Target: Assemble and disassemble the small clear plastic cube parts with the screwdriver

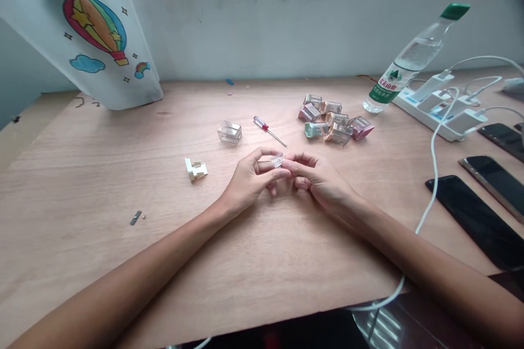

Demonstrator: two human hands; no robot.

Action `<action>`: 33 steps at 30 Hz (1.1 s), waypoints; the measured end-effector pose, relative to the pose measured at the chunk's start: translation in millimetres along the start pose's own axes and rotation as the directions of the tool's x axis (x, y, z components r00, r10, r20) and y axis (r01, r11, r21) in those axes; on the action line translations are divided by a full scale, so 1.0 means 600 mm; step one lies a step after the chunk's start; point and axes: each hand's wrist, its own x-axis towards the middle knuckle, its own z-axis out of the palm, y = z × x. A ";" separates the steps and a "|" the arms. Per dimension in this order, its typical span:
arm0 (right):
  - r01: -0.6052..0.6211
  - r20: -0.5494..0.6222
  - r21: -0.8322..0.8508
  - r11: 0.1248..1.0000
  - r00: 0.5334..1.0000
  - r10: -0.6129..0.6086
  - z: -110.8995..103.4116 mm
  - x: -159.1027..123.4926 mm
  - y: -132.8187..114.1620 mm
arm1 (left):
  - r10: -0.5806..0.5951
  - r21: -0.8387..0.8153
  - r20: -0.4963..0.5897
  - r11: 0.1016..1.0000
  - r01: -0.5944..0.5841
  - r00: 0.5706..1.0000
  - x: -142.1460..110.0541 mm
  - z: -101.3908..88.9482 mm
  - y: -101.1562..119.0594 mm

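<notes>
My left hand [262, 172] and my right hand [313, 174] meet at mid-table, pinching a small clear plastic piece [277, 160] between their fingertips. Fingers cover part of it, so its full shape is hidden. Just beyond them lies a small screwdriver [266, 127] with a clear, red and blue handle. A transparent plastic case [230, 132] sits to its left. Nearer my left forearm is a cream plastic part [196, 169], looking like a pencil sharpener's insert. Further left lie a flat grey metal blade [135, 218] and a tiny brass-coloured screw [143, 216].
Several small clear-cased pencil sharpeners [338, 134] are heaped beyond my right hand. A water bottle [403, 65] leans near a power strip [429, 114] with chargers. A white cable [434, 174] passes my right forearm; phones [478, 218] lie right. A paper bag [94, 38] stands back left.
</notes>
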 end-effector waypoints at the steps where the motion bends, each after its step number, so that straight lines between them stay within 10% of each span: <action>1: 0.005 -0.006 -0.007 1.000 1.000 -0.005 0.001 -0.001 -0.001 | 0.004 -0.001 0.007 1.000 -0.004 1.000 0.000 0.000 0.000; 27: 0.041 0.099 -0.079 0.996 0.995 -0.034 0.000 0.004 0.000 | 0.032 0.063 0.139 0.997 -0.041 0.990 -0.006 -0.007 0.004; 33: 0.267 0.032 -0.489 0.830 0.957 -0.289 -0.020 0.008 -0.016 | 0.025 -0.041 0.104 0.999 -0.021 0.994 -0.004 -0.013 0.001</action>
